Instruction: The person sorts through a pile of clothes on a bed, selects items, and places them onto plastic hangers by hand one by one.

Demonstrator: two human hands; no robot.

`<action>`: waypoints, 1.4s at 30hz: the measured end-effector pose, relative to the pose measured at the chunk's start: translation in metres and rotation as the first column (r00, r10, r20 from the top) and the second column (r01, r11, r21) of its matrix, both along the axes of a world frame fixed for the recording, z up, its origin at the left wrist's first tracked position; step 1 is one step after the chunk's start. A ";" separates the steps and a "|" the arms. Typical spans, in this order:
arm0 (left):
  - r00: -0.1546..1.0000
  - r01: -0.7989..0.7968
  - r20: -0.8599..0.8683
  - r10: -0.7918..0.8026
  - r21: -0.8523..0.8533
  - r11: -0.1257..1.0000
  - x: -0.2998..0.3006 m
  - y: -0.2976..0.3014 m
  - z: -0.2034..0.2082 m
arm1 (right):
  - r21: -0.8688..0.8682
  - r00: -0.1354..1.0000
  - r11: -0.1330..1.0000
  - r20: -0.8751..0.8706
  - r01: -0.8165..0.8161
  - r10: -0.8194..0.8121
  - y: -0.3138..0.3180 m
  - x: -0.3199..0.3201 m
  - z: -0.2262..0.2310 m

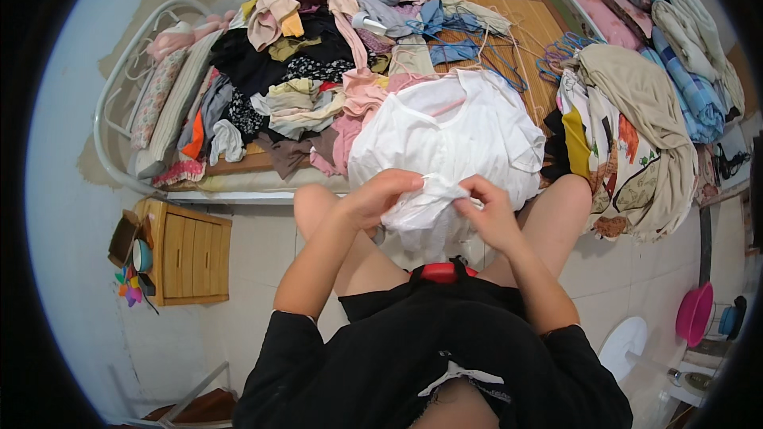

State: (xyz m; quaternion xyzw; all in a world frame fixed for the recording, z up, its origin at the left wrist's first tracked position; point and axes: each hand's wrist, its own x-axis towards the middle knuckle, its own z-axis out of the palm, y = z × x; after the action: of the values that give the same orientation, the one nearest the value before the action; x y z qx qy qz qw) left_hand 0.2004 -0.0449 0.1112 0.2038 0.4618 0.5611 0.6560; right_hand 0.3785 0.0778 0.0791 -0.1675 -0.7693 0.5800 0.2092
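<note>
A white shirt (453,131) is spread over the front edge of the bed, its neckline pointing away from me. Through the neck opening shows part of a pink hanger (449,107). My left hand (383,197) pinches the gathered lower part of the shirt. A short way to its right, my right hand (486,210) grips the same bunched fabric between thumb and fingers. Below both hands the cloth hangs between my knees.
A heap of mixed clothes (310,48) covers the bed's left side. Several loose hangers (517,52) lie on the bamboo mat (497,4). Beige bedding (636,95) hangs off the right. A wooden cabinet (191,250) stands at left, a pink basin (694,314) at right.
</note>
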 end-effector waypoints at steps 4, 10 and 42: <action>0.850 0.281 -0.437 -0.294 -0.096 0.955 -0.030 -0.020 0.027 | -0.381 0.988 0.924 -0.123 0.042 -0.096 0.028 0.010 0.001; 0.707 0.241 -0.674 -0.211 -0.051 0.969 -0.055 -0.036 0.017 | -0.472 1.000 0.881 -0.002 -0.016 0.017 0.066 0.028 -0.004; -0.021 -0.567 -0.864 0.503 0.425 0.706 -0.146 -0.162 -0.004 | 0.431 0.970 0.870 0.139 -0.241 0.199 -0.027 -0.192 -0.041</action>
State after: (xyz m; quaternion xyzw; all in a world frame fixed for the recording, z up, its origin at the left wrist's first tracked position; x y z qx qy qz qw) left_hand 0.0548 -0.2074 0.1075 0.2868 0.8116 0.5081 -0.0294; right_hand 0.1860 0.0503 0.0386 -0.0526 -0.9040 0.4007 0.1394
